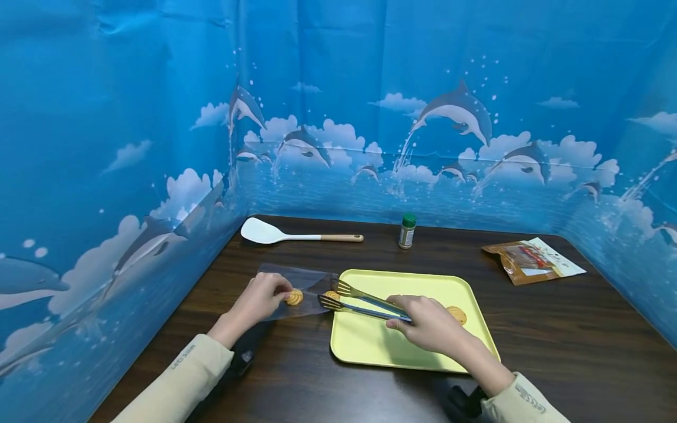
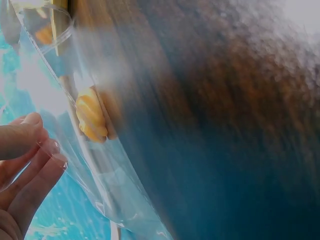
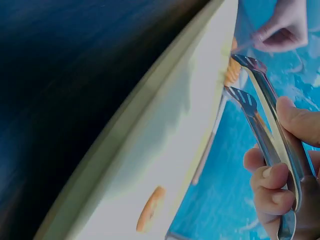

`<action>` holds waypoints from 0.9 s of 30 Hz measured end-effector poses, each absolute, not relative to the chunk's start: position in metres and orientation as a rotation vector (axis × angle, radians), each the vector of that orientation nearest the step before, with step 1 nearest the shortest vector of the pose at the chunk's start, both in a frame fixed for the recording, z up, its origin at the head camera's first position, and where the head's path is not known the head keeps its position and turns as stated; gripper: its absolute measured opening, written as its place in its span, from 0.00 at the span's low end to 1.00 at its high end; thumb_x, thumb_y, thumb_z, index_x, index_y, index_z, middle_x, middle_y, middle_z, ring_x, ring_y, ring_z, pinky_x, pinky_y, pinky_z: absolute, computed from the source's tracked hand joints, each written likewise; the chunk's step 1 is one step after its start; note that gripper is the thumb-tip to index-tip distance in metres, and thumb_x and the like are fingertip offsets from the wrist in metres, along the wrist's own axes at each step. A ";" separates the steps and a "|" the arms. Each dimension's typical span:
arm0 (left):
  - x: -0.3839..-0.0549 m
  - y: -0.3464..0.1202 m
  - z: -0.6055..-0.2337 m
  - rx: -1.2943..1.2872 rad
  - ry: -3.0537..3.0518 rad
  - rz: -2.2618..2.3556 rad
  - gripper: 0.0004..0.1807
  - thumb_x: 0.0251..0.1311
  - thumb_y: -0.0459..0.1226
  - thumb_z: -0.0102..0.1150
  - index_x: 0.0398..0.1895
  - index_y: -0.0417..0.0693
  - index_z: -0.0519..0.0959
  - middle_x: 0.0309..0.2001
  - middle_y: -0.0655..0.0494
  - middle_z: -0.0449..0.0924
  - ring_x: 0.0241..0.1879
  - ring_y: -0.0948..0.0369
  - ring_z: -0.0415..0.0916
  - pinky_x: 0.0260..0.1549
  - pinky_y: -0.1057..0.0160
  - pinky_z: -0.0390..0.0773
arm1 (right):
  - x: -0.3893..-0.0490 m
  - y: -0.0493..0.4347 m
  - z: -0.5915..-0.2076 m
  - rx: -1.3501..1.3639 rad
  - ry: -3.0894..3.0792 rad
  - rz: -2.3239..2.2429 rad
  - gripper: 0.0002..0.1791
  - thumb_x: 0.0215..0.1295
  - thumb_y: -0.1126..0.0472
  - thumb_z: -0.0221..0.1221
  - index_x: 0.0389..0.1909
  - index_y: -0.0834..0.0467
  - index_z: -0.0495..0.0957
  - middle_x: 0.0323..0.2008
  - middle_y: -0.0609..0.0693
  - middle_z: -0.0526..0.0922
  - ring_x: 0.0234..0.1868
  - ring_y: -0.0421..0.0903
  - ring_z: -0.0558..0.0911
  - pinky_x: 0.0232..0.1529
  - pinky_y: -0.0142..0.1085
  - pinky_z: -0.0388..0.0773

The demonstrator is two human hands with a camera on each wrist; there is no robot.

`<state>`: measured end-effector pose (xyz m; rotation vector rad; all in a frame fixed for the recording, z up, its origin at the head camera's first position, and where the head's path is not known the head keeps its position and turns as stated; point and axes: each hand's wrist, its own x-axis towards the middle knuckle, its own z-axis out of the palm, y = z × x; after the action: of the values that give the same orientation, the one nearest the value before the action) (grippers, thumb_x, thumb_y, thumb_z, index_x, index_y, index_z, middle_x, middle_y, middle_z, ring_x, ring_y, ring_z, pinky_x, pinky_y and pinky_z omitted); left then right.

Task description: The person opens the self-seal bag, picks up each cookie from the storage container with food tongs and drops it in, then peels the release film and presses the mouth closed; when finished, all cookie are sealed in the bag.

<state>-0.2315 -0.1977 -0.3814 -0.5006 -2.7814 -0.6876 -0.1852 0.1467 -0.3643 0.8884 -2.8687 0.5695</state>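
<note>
Backdrop [image 1: 338, 59]: bright blue, printed with grey-and-white dolphins [image 1: 457, 110] and white clouds [image 1: 338, 141]. Worktop [image 1: 539, 335]: dark brown, streaked grain. Tray [image 1: 365, 346]: pale yellow. Biscuits [image 1: 456, 315]: golden; bag [image 1: 304, 279] clear. Tongs [image 1: 370, 312]: gold and blue metallic sheen. Spatula [image 1: 263, 231]: white, handle [image 1: 341, 238] tan. Shaker [image 1: 406, 237]: green cap [image 1: 409, 220]. Packet [image 1: 520, 258]: amber-brown, white, red lettering. Sleeves [image 1: 198, 364]: cream, grey lettering.

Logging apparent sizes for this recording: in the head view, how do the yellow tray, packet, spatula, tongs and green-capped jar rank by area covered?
Largest to smallest:
1. Yellow tray
2. Packet
3. Spatula and tongs: too alike to rank, as part of the tongs is hidden
4. Green-capped jar
</note>
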 end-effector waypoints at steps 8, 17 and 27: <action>-0.232 -0.195 -0.380 -0.484 -2.805 -0.697 0.04 0.57 0.27 0.66 0.33 0.41 0.87 0.32 0.52 0.86 0.31 0.61 0.81 0.32 0.60 0.82 | -0.198 0.117 -0.368 0.964 -2.857 0.528 0.22 0.65 0.52 0.63 0.55 0.61 0.79 0.50 0.54 0.85 0.47 0.50 0.85 0.46 0.48 0.81; -0.228 -0.193 -0.383 -0.539 -2.795 -0.705 0.05 0.58 0.26 0.65 0.34 0.42 0.87 0.33 0.53 0.86 0.32 0.61 0.82 0.34 0.59 0.82 | -0.210 0.091 -0.363 1.052 -2.861 0.514 0.20 0.65 0.53 0.63 0.53 0.61 0.80 0.45 0.53 0.86 0.39 0.47 0.85 0.39 0.44 0.80; -0.229 -0.195 -0.379 -0.543 -2.773 -0.719 0.04 0.57 0.28 0.66 0.34 0.41 0.87 0.31 0.52 0.86 0.30 0.62 0.81 0.32 0.60 0.82 | -0.205 0.093 -0.361 1.034 -2.853 0.546 0.22 0.64 0.54 0.64 0.54 0.62 0.79 0.48 0.54 0.85 0.45 0.49 0.85 0.43 0.46 0.81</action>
<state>-0.2294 -0.1949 -0.3787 -0.5432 -2.7730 -0.7187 -0.2050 0.0933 -0.3609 1.0336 -2.8535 0.5464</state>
